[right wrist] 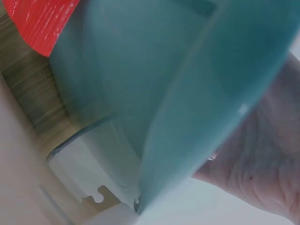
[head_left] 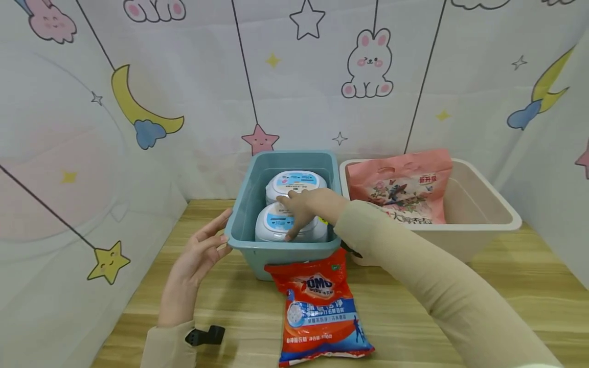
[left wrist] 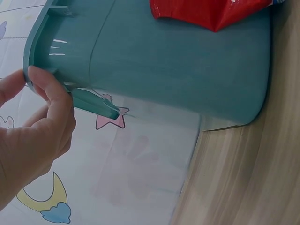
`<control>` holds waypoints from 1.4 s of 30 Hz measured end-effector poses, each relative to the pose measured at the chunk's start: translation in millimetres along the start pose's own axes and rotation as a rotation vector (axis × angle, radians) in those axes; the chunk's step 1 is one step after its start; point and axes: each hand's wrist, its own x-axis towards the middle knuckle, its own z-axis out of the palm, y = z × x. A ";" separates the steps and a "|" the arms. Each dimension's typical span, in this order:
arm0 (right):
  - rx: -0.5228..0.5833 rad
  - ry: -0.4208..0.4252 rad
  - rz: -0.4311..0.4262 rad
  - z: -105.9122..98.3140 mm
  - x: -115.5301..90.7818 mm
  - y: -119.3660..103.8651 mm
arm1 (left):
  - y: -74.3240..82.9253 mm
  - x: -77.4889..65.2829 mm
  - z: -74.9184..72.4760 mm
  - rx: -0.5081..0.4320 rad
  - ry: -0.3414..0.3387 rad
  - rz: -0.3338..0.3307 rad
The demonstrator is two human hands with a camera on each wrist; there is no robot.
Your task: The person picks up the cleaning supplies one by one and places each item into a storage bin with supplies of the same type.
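A teal bin (head_left: 246, 194) holds two white plastic tubs, a front tub (head_left: 271, 225) and a rear tub (head_left: 296, 179), both with blue labels on their lids. My left hand (head_left: 202, 255) pinches the bin's rim at its front left corner; the left wrist view shows thumb and fingers on that rim. From the right, my right hand (head_left: 306, 207) reaches into the bin and grips the front tub across its lid, thumb at the near side, fingers at the far side. In the right wrist view the bin wall hides most of this hand.
A red and blue OMO detergent bag (head_left: 319, 312) leans against the bin's front and lies on the wooden table (head_left: 405, 317). Right of the bin, a beige bin (head_left: 483, 204) contains a pink bag (head_left: 405, 184). A patterned cloth (head_left: 303, 76) hangs behind.
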 end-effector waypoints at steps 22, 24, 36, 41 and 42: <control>0.013 0.118 -0.072 2.0 -16.2 13.4 | 4.8 -6.1 3.9 0.055 0.070 -0.046; 0.017 0.131 -0.084 0.9 -21.8 13.8 | 6.4 -6.6 5.3 0.075 0.084 -0.054; 0.059 0.249 -0.141 4.7 -43.8 19.2 | 13.4 -8.5 8.0 0.144 0.115 -0.073; 0.071 0.293 -0.139 8.4 -51.6 22.4 | 15.0 -9.1 10.0 0.143 0.139 -0.059; 0.070 0.303 -0.140 9.0 -53.2 23.2 | 15.4 -9.1 10.4 0.148 0.142 -0.053</control>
